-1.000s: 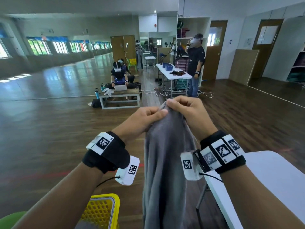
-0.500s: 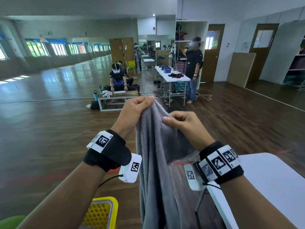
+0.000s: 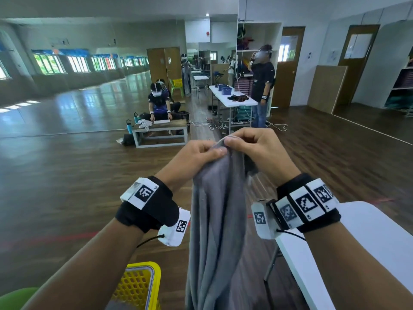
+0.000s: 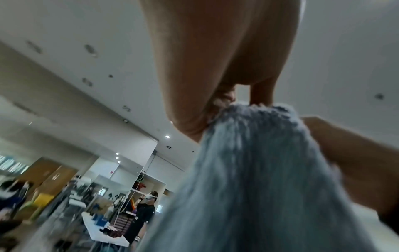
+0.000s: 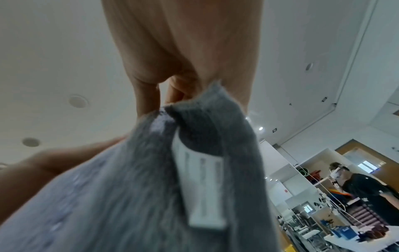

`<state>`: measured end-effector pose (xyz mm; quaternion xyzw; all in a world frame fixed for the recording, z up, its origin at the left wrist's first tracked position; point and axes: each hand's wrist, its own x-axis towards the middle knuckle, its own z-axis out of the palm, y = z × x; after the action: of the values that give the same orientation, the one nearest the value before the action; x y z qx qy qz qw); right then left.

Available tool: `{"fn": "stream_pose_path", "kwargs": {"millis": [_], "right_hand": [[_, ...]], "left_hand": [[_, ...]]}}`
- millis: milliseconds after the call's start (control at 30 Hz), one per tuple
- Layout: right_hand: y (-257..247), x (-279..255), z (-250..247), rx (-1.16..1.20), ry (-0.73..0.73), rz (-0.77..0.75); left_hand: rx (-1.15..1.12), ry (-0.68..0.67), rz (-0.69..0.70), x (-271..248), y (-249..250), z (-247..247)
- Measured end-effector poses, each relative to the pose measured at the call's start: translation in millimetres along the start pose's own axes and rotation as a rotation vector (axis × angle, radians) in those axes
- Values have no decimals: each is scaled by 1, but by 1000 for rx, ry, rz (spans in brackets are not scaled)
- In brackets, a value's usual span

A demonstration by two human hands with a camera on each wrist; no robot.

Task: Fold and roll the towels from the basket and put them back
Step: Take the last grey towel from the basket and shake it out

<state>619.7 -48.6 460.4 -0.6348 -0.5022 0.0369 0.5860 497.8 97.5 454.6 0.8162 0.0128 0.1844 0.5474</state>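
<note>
A grey towel hangs in long folds in front of me, held up in the air by its top edge. My left hand pinches that edge from the left and my right hand pinches it from the right, the two hands almost touching. In the left wrist view the towel fills the lower right under my fingers. The right wrist view shows the towel with a white care label sewn near the pinched corner. A yellow basket stands low on the left; its inside is mostly out of view.
A white table lies at my right, its corner near the towel. A green seat edge shows bottom left. Further off are a low bench with a seated person, and a standing person beside another white table.
My right hand has risen back up to the left hand at the towel's top edge, after being lower and apart half a second ago. The towel hangs narrower now.
</note>
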Motion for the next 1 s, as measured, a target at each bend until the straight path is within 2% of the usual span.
{"fn": "stream_pose_path", "kwargs": {"millis": [100, 167, 300, 367, 467, 533, 633, 733, 800, 900, 1000], "right_hand": [[10, -7, 2, -42, -86, 73], [16, -16, 2, 33, -66, 98], [-1, -7, 2, 125, 49, -30], [1, -5, 9, 157, 66, -52], [20, -17, 20, 298, 94, 104], [22, -18, 21, 350, 132, 117], [8, -3, 18, 244, 137, -10], [12, 0, 27, 284, 75, 63], [18, -7, 38, 313, 64, 112], [19, -6, 42, 314, 102, 89], [22, -6, 45, 319, 68, 131]], "left_hand": [[-47, 198, 58, 0, 3, -8], [-109, 272, 33, -3, -2, -6], [-101, -12, -57, -4, -12, 15], [-85, 58, 0, 1, -10, 13], [-153, 284, 37, 3, -8, 5], [-124, 251, 45, 1, -10, 5], [-43, 143, 60, -3, -13, 14], [-107, 277, 91, -2, -14, 11], [-153, 288, 76, -2, -14, 8], [-63, 227, 77, -4, -14, 6], [90, 334, 156, -1, -7, 3]]}}
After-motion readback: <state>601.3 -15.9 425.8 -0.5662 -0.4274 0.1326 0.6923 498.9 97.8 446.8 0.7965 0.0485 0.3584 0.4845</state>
